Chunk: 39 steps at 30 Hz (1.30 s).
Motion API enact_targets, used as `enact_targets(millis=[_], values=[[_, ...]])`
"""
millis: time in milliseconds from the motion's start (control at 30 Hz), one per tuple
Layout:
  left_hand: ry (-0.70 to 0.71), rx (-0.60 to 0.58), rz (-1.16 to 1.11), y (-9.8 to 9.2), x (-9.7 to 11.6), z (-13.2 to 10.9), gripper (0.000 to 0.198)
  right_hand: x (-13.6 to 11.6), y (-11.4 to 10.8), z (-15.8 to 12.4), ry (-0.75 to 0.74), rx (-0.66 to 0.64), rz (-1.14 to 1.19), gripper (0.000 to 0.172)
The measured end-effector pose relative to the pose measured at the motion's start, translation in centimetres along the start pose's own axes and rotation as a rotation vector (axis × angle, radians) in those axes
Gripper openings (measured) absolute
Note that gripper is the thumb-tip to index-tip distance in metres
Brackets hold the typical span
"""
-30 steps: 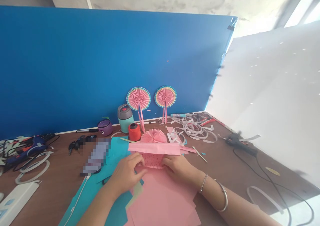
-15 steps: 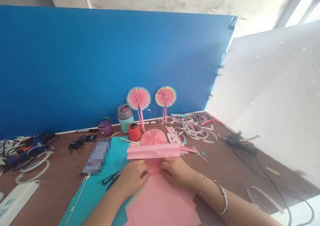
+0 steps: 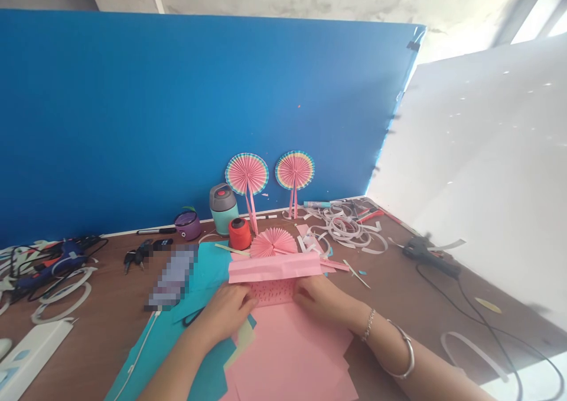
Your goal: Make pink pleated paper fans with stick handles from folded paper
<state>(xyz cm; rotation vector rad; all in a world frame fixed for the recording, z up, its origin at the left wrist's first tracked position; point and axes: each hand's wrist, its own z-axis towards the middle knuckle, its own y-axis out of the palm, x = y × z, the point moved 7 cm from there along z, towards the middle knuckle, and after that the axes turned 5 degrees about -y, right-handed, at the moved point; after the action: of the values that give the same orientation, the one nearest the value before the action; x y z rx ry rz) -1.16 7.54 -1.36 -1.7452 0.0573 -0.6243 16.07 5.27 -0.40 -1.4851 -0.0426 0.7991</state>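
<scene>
A pink paper strip (image 3: 274, 267) with fold lines stands partly raised across the middle, its lower part dotted with small red marks. My left hand (image 3: 230, 307) pinches the strip's lower left part, fingers bent. At its lower right, my right hand (image 3: 322, 299) grips the same paper with curled fingers. Both hands rest over a stack of pink sheets (image 3: 292, 354). Just behind the strip lies a pleated pink rosette (image 3: 273, 243), partly covered by it.
Two round paper fans (image 3: 247, 173) lean on the blue board (image 3: 133, 117). Nearby stand a teal bottle (image 3: 224, 212), a red spool (image 3: 240, 234) and a purple jar (image 3: 187, 224). Curled white strips (image 3: 345, 227), a glue gun (image 3: 425, 253) and a power strip (image 3: 35, 354) lie around.
My hands have moved apart, the left one leftward and the right one slightly rightward. More of the dotted part shows between them, and its lower edge now looks straight.
</scene>
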Motion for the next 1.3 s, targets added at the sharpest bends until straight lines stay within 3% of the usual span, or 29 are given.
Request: enact_targets(millis=[133, 467, 600, 800, 967, 1200, 1300], values=[[0.053, 0.052, 0.005, -0.3, 0.1, 0.0, 0.029, 0.9, 0.1, -0.1, 0.063, -0.044, -0.085, 0.026], [0.048, 0.066, 0.008, -0.5, 0.1, 0.1, 0.025, 1.3, 0.3, -0.1, 0.021, -0.062, -0.175, 0.026], [0.090, 0.025, -0.075, -0.8, 0.0, 0.1, 0.012, 1.1, 0.1, -0.5, -0.004, -0.065, -0.129, 0.020], [0.109, -0.097, -0.117, -1.2, -0.5, -0.2, 0.019, 1.4, -0.6, -1.2, -0.034, -0.077, -0.140, 0.014], [0.125, -0.138, -0.148, -1.3, -0.6, -0.2, 0.022, 1.2, -1.0, -1.6, -0.068, -0.109, -0.021, 0.017], [0.164, -0.015, -0.084, -0.5, 0.8, -0.7, 0.036, -1.1, -0.1, -1.1, -0.188, -0.026, -0.166, 0.032], [0.162, 0.011, 0.010, 0.0, 1.9, -1.0, 0.027, -1.0, 1.1, -0.8, -0.158, 0.002, -0.279, 0.024]])
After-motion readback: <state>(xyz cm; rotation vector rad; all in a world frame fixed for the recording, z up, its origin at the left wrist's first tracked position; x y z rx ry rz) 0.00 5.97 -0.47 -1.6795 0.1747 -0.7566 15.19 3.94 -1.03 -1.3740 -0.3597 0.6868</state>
